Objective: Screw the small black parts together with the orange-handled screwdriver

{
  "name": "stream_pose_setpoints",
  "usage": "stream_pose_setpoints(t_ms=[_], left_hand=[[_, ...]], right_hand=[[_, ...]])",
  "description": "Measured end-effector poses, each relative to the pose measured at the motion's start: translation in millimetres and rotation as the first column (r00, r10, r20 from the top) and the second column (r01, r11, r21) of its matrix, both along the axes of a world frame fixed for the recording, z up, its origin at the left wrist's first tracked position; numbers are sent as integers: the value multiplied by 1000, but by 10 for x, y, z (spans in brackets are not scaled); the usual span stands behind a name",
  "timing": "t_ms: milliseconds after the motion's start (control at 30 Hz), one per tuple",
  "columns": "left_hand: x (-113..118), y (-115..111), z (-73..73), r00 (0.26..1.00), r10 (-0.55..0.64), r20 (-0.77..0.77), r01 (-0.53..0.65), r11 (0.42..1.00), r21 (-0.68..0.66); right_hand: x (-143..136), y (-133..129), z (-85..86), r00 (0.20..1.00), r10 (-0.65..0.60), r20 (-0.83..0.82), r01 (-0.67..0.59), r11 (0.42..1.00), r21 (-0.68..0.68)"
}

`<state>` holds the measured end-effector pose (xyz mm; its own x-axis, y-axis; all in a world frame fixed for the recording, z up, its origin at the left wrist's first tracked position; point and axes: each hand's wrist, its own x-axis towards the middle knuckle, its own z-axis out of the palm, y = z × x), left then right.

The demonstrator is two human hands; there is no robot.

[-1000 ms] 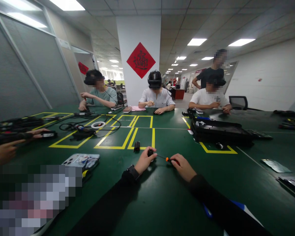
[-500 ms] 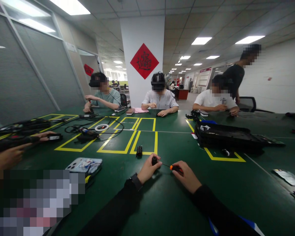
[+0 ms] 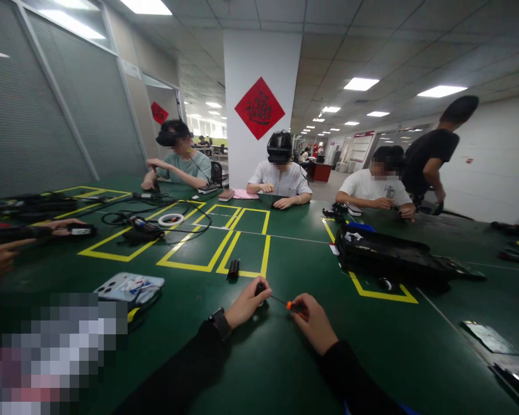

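My left hand (image 3: 245, 304), with a dark band at the wrist, is closed round a small black cylindrical part (image 3: 260, 287). Right of it, my right hand (image 3: 313, 323) grips the orange and black handle of a screwdriver (image 3: 290, 306). Its thin shaft points left and its tip meets the black part or lies close to it; the exact contact is too small to tell. Both hands are just above the green table (image 3: 263, 357). Beyond my left hand, another black part (image 3: 233, 270) stands near a yellow tape line.
Black cables and a white ring (image 3: 171, 219) lie at the left, near another person's hands (image 3: 2, 259). A pale blue case (image 3: 132, 286) is nearer. A long black open case (image 3: 384, 251) lies at the right. Three seated people face me across the table; another stands behind.
The view has shifted and tilted slightly, so the table items and both my hands appear further left. My grips look the same. The standing person at the right is bent further forward.
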<state>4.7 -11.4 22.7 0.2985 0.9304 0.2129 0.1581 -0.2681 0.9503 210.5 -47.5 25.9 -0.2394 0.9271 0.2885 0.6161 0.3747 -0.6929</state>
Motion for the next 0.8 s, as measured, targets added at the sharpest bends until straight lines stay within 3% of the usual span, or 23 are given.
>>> stream_pose_setpoints(t_ms=[233,600,800], left_hand=[[51,60,-9,999,27,23,-28,1000,14],[5,37,-12,999,-5,-47,10,994,113],[1,60,-74,999,15,-30,-13,998,65]], right_hand=[[-40,-34,89,999,31,33,-32,999,13],[1,10,-14,1000,-14,-4,14,1000,10],[4,-2,-5,1000,8,20,-10,998,63]])
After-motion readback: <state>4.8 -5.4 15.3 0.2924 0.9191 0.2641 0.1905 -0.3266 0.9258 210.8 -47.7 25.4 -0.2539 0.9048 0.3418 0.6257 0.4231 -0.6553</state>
